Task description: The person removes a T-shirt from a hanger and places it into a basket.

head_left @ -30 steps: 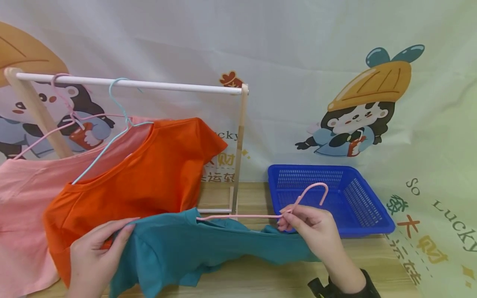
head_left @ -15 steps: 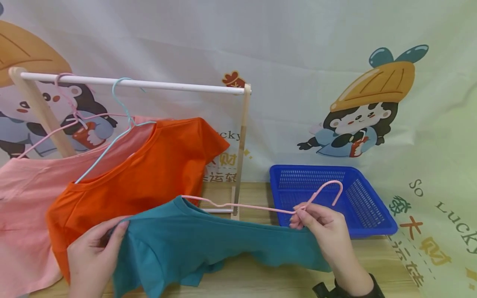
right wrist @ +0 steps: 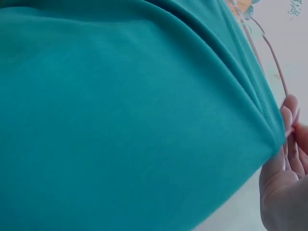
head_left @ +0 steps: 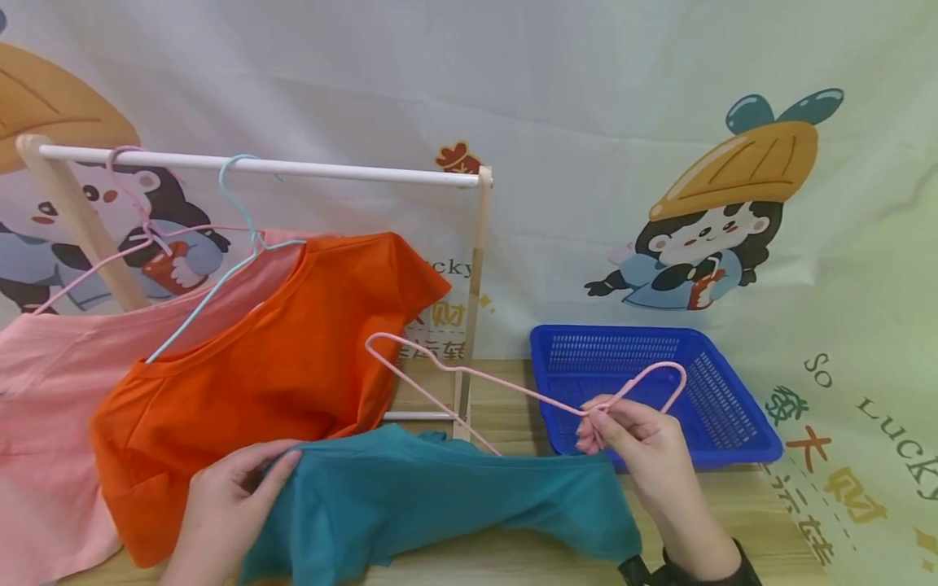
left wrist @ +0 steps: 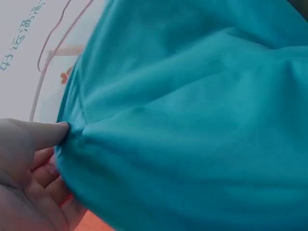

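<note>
In the head view my right hand [head_left: 637, 443] pinches a pink clothes hanger [head_left: 513, 388] at the base of its hook. The hanger's left end stands clear above the neckline of a teal T-shirt [head_left: 440, 496]; its right part is hidden behind the shirt and hand. My left hand [head_left: 234, 496] pinches the shirt's left shoulder between thumb and fingers. The left wrist view shows that thumb pressing the teal cloth [left wrist: 168, 120] near a seam. Seen from the right wrist, the teal cloth [right wrist: 134, 110] fills most of the view, and the right fingers [right wrist: 288, 115] are at its edge.
A rack with a white rail [head_left: 330, 169] stands at the left. On it hang an orange T-shirt [head_left: 286, 342] on a light-blue hanger [head_left: 245, 212] and a pink T-shirt [head_left: 51, 407] on a pink hanger [head_left: 139, 236]. A blue basket [head_left: 740, 407] sits behind my right hand.
The hanger's left end has come up out of the teal shirt's neckline, and its lower bar now shows. My left hand has moved right with the shirt's shoulder; the shirt's neckline has dropped.
</note>
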Motion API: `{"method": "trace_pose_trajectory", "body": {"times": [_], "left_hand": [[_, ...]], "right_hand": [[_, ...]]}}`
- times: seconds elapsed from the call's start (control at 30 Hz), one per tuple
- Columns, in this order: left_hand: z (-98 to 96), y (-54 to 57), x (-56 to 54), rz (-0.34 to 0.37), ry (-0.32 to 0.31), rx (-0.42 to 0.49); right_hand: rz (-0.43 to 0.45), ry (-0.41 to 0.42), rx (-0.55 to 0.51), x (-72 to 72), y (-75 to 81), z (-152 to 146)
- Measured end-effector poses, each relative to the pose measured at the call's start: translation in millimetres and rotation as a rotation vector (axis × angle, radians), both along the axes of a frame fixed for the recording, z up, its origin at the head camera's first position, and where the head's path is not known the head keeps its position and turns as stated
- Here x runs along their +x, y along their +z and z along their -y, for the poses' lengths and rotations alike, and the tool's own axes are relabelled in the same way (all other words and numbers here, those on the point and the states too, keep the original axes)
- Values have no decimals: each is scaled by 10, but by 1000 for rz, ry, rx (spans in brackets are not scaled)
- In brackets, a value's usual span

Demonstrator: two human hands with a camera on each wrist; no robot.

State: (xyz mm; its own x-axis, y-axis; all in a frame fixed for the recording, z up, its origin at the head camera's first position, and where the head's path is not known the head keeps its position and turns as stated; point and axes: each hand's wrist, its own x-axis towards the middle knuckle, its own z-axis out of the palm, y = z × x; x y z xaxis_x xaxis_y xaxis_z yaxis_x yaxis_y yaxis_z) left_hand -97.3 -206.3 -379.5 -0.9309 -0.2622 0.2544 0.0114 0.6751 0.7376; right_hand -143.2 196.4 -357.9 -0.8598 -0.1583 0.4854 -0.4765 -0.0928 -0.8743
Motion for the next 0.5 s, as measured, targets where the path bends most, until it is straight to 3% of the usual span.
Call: {"method": "trace_pose_trajectory", "body": {"times": [0.1, 0.3, 0.5], "left_hand": [[-43, 58, 33, -52, -44, 19], [-146, 238, 79, -287, -150, 10], [-298, 307, 110, -377, -305, -119]], "right_hand": [[26, -1, 89, -6, 37, 26], [73, -8, 221, -10, 73, 82], [32, 36, 277, -10, 47, 119]]}}
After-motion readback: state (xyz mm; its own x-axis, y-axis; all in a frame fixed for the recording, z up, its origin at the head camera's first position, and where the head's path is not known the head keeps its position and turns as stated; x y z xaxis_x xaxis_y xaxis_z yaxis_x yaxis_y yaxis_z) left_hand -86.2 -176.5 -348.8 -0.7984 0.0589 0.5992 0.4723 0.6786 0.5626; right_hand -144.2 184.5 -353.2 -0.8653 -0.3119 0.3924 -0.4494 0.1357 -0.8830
